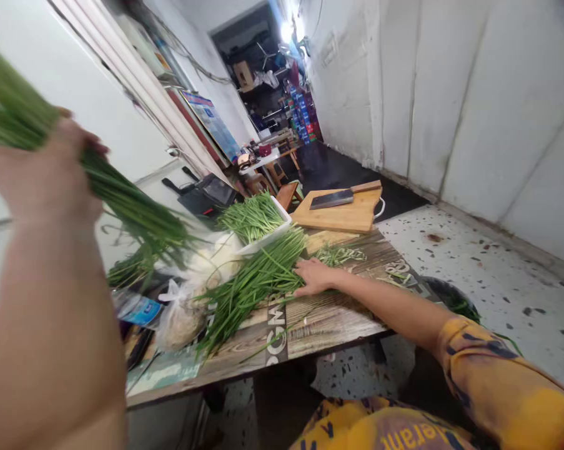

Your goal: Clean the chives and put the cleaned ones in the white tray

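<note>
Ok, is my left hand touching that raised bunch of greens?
Touching: the head view shows the left hand wrapped around the raised bunch of greens, which juts out either side.

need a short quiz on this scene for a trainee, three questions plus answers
1. Which hand holds the raised green bunch?
2. True or false: the cleaver lies on the cutting board.
3. What is in the white tray? A) tomatoes B) green stalks C) carrots

Key: 1. The left hand; 2. True; 3. B
</note>
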Available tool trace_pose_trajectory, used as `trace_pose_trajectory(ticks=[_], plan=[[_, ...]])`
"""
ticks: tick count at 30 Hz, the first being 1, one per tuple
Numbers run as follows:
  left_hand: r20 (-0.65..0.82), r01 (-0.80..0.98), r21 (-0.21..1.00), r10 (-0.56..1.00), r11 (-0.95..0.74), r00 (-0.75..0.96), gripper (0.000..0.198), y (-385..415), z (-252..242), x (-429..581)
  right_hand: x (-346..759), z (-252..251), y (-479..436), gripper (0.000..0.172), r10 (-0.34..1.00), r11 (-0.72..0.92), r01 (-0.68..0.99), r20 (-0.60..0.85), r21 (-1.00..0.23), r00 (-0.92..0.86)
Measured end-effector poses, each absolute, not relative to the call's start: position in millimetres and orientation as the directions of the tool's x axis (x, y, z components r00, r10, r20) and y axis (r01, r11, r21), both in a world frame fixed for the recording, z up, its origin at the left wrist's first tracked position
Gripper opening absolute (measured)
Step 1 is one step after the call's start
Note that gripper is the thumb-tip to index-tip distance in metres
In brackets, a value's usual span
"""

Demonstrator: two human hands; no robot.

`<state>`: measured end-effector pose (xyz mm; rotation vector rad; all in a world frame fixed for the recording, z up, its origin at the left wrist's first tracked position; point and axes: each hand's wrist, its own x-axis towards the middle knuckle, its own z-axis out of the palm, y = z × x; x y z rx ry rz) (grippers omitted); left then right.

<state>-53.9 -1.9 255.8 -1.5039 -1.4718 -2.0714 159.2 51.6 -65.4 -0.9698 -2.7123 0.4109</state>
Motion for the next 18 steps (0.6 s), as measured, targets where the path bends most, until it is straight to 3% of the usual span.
trace_pose_trajectory(ticks=[1,3,5,7,11,18], plan=[[0.874,0.756,0.467,0.371,-0.459,-0.314,0.029,-4,234,-47,165,-59,57,0.066,0.635,0.739,0.549,0.132,-0.391,-0.761],[0.849,0.891,0.374,0.481,-0.256,-0.219,0.030,-1,176,-34,175,-49,71,0.053,0.701,0.692,0.573,0.218,-0.439,-0.679],[0.700,0.943,0.295,0.707,-0.155,-0.103,0.026,10,106,-21,182,-43,86,0.036,0.805,0.593,0.707,0.264,-0.384,-0.532],[0.527,0.962,0.217,0.849,-0.166,0.028,0.022,25,41,-12,184,-43,100,0.029,0.857,0.511,0.807,0.250,-0.296,-0.451],[0.422,0.952,0.256,0.906,-0.166,0.044,0.024,49,-38,-7,177,-53,121,0.023,0.835,0.547,0.810,0.212,-0.210,-0.508],[0.412,0.912,0.395,0.909,-0.112,-0.067,0.026,56,-52,-13,171,-56,134,0.025,0.752,0.654,0.750,0.201,-0.100,-0.628]])
